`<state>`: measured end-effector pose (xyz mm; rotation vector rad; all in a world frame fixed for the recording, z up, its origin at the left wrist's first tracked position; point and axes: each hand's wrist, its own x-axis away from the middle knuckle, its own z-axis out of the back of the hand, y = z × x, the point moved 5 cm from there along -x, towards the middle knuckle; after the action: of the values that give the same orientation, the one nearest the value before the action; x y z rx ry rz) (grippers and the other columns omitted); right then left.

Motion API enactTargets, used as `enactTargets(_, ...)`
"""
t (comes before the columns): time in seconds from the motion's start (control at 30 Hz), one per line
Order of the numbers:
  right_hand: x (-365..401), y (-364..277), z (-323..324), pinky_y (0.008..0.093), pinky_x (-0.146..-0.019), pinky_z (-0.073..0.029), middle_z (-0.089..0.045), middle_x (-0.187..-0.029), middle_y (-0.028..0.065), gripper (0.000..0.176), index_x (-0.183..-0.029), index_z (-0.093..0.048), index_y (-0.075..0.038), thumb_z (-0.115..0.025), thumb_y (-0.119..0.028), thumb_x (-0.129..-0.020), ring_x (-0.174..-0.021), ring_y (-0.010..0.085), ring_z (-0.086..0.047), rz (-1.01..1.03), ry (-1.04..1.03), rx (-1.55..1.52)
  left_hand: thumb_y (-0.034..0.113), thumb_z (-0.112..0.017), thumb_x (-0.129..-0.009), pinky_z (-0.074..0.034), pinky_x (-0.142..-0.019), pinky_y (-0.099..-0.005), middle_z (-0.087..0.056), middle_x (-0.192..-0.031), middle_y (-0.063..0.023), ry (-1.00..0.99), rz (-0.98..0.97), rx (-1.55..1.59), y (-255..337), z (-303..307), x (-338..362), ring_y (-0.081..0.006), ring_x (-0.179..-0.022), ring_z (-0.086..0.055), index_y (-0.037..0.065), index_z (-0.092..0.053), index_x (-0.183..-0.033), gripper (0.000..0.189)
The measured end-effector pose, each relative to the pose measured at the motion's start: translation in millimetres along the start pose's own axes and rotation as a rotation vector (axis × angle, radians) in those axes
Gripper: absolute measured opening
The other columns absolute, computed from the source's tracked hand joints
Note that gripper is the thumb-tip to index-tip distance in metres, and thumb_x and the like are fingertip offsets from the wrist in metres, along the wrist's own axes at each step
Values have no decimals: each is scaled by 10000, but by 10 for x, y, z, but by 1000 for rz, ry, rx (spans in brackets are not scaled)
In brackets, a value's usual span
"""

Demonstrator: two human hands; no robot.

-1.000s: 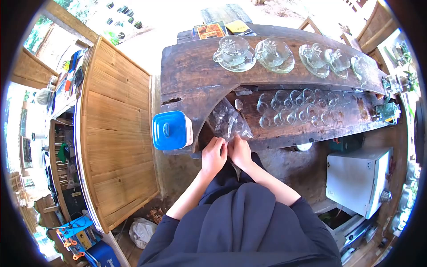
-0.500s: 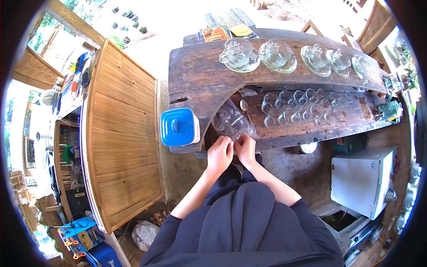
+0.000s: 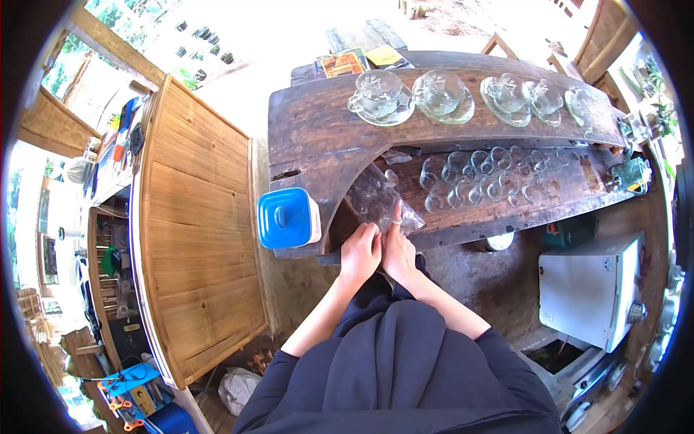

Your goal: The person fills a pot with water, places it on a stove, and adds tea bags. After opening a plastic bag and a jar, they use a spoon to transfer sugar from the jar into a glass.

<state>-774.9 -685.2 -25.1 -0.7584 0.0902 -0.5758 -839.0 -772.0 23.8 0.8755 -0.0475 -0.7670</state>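
A crumpled clear plastic bag point(image 3: 374, 197) lies on the lower shelf, its near edge at my hands. My left hand point(image 3: 360, 253) is closed, thumb and fingers pinching the bag's near edge. Right beside it, my right hand point(image 3: 397, 252) has its index finger stretched forward over the bag, while the other fingers are curled in at the bag's edge. Part of the bag is hidden behind the fingers. A metal spoon point(image 3: 391, 178) lies partly over the bag's far side. To the left stands a white container with a blue lid point(image 3: 283, 217).
Several glass mugs point(image 3: 499, 173) stand in rows on the lower shelf. Glass cups on saucers point(image 3: 442, 94) line the dark wooden counter point(image 3: 318, 119). Books point(image 3: 343, 65) lie at the back. A bamboo panel point(image 3: 199, 224) is on the left, a white cabinet point(image 3: 582, 293) at lower right.
My right index finger has stretched forward over the bag, and the right hand has turned slightly. The left hand keeps its pinch. The view has shifted slightly.
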Motion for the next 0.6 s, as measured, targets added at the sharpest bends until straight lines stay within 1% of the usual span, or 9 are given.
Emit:
enactTargets(0.1, -20, 123, -46, 502, -646, -502, -660, -821, 258, 780, -1474, -80, 34, -533, -211, -888, -745, 424, -650, -60, 60, -43, 47, -613, -831, -456, -583, -423, -554, -769, -124, 2, -4, 23, -25, -54, 1, -360, -679, -580, 51, -506, -819, 108)
enactTargets(0.17, -64, 140, -36, 506, -668, -509, -660, -813, 254, 553, -1312, -389, 85, -539, -243, -893, -760, 422, -653, -89, -7, -64, 61, -630, -828, -452, -575, -415, -540, -743, -109, 21, -14, 18, -15, -35, -20, -336, -675, -583, 47, -491, -792, 144)
enactTargets(0.2, -54, 114, 13, 506, -668, -509, -660, -813, 254, 553, -1312, -389, 85, -539, -243, -893, -760, 422, -653, -92, -3, -66, 61, -630, -828, -452, -575, -415, -540, -743, -109, 18, -17, 19, -30, -27, -16, -336, -675, -583, 47, -491, -792, 144)
enactTargets(0.27, -40, 49, 112, 500, -700, -517, -662, -820, 252, 407, -1105, -518, 82, -550, -265, -894, -788, 422, -653, -70, -18, -42, 77, -604, -808, -478, -754, -442, -579, -937, -127, -118, 33, -45, -93, -66, -7, -336, -911, -595, 59, -532, -930, 143)
enactTargets(0.3, -38, 61, 121, 500, -700, -517, -662, -820, 252, 407, -1105, -518, 82, -550, -265, -894, -788, 422, -653, -74, -13, -42, 77, -604, -808, -478, -754, -442, -579, -937, -127, -121, 28, -43, -39, -38, -60, -336, -911, -595, 59, -532, -930, 143)
enactTargets(0.37, 20, 98, 86, 488, -715, -522, -659, -841, 259, 429, -1100, -519, 84, -563, -289, -893, -802, 422, -650, -108, -40, -105, 97, -586, -796, -372, -997, -491, -517, -1262, -155, -60, -144, -62, 133, 50, -181, -358, -1220, -463, 65, -536, -1143, 351)
enactTargets(0.4, 46, 106, 70, 488, -715, -522, -659, -841, 259, 429, -1100, -519, 84, -563, -289, -893, -802, 422, -650, -113, -37, -106, 154, -562, -812, -193, -1119, -539, -354, -1474, -135, -200, -180, -83, 111, -26, -239, -352, -1393, -266, 77, -458, -1323, 527)
enactTargets(0.53, 106, 236, -58, 351, -701, -510, -651, -789, 186, 874, -1460, 116, 52, -501, -21, -846, -734, 271, -669, -179, -19, -527, 274, -561, -837, -173, -1122, -562, -379, -1473, -96, -251, -261, -303, -51, -318, -456, -309, -1417, -244, 75, -471, -1333, 542)
enactTargets(0.6, 78, 309, -125, 334, -698, -506, -650, -789, 162, 859, -1467, 92, 48, -501, -15, -849, -728, 240, -657, -206, 39, -614, 274, -566, -833, -180, -1120, -558, -391, -1463, -99, -275, -238, -315, -104, -361, -454, -304, -1414, -251, 75, -484, -1320, 532)
